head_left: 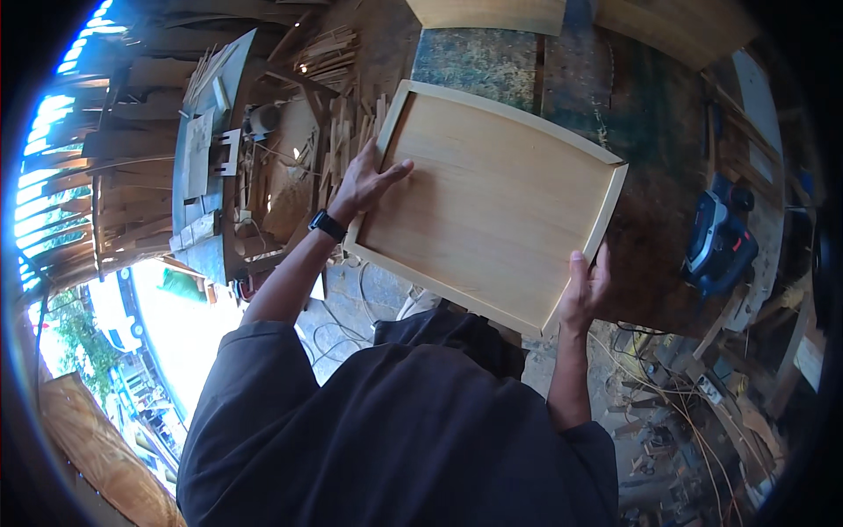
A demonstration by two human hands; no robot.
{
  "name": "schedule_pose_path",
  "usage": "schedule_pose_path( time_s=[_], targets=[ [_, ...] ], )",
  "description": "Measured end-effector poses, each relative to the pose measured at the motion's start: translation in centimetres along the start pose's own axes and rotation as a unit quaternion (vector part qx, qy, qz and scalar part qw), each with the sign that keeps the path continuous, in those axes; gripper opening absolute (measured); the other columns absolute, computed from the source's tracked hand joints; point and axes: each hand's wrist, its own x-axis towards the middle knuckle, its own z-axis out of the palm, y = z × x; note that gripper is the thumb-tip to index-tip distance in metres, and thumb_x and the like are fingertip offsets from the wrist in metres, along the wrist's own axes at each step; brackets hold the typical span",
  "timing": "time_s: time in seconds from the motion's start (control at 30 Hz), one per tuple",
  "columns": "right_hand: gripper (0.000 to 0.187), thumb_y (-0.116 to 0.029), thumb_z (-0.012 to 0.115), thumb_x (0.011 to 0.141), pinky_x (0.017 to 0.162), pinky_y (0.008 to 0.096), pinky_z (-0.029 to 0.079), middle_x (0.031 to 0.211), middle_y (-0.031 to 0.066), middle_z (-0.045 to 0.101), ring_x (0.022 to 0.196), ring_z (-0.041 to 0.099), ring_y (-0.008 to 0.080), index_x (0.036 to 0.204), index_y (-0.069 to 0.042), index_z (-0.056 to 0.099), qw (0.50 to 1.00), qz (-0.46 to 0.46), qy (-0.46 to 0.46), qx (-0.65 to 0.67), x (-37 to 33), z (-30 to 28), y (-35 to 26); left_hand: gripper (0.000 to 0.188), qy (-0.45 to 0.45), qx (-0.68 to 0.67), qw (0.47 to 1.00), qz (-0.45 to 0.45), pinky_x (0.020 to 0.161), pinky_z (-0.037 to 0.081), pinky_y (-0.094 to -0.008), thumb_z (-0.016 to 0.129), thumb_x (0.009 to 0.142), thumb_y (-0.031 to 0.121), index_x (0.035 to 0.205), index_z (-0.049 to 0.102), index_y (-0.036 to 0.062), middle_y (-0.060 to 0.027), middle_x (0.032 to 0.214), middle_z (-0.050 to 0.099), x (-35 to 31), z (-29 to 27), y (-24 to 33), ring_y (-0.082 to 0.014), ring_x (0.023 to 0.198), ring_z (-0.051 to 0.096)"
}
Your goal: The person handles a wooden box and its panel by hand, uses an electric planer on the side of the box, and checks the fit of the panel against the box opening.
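Note:
Between my hands is a shallow wooden tray (pixel 496 198), a pale rectangular panel with a raised frame round its edge. It is held tilted, its left end farther from me than its near right corner. My left hand (pixel 364 183) grips the left side, thumb over the rim and fingers partly hidden behind it. On the right side, near the close corner, my right hand (pixel 584 285) clasps the frame with the thumb on top. A dark watch (pixel 327 225) is on my left wrist.
Beyond the tray stands a worn dark workbench (pixel 479 61) with pale boards (pixel 492 12) at its far edge. A blue and black power tool (pixel 720 230) sits at the right. Cables (pixel 689 413) and wood scraps litter the floor. Stacked strips (pixel 329 54) lie far left.

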Motion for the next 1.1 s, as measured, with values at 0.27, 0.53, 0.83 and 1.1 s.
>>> schedule_pose_path(
  time_s=[0.27, 0.53, 0.83, 1.1],
  targets=[
    [0.051, -0.008, 0.05, 0.097, 0.086, 0.0255, 0.048, 0.123, 0.0152, 0.063, 0.099, 0.062, 0.0147, 0.145, 0.007, 0.038, 0.997, 0.037, -0.054, -0.039, 0.3, -1.1, -0.1, 0.117, -0.039, -0.026, 0.999, -0.022, 0.115, 0.032, -0.0428, 0.068, 0.075, 0.071, 0.143, 0.032, -0.0162, -0.0349, 0.142, 0.045, -0.1, 0.0, -1.2, -0.0425, 0.137, 0.042],
    [0.051, -0.007, 0.051, 0.096, 0.096, 0.0306, 0.046, 0.126, 0.0166, 0.06, 0.111, 0.06, 0.0193, 0.144, 0.007, 0.04, 0.998, 0.034, -0.027, -0.049, 0.2, -0.3, -0.1, 0.079, 0.015, -0.136, 0.991, -0.002, 0.115, 0.029, -0.037, 0.038, 0.101, 0.058, 0.14, 0.041, -0.0104, -0.0276, 0.141, 0.05, -0.4, 0.4, -1.4, -0.0355, 0.138, 0.042],
    [0.048, -0.011, 0.054, 0.099, 0.094, 0.0278, 0.045, 0.122, 0.0139, 0.061, 0.106, 0.058, 0.0149, 0.143, 0.005, 0.041, 0.995, 0.074, -0.027, -0.053, 1.1, -8.6, -1.5, 0.052, 0.057, -0.088, 0.994, 0.03, 0.082, 0.045, -0.0416, 0.037, 0.104, 0.048, 0.11, 0.058, 0.001, -0.0207, 0.091, 0.06, -0.5, 0.6, -1.2, -0.0343, 0.087, 0.058],
    [0.048, -0.012, 0.053, 0.1, 0.103, 0.0309, 0.039, 0.128, 0.0103, 0.058, 0.116, 0.053, 0.017, 0.144, 0.002, 0.041, 0.992, 0.078, -0.026, -0.1, 2.2, -15.4, -2.5, 0.05, 0.021, -0.137, 0.99, 0.005, 0.087, 0.046, -0.0378, 0.044, 0.104, 0.048, 0.123, 0.057, 0.0032, -0.0173, 0.099, 0.064, -0.4, 0.8, -0.6, -0.0259, 0.097, 0.062]
  ],
)
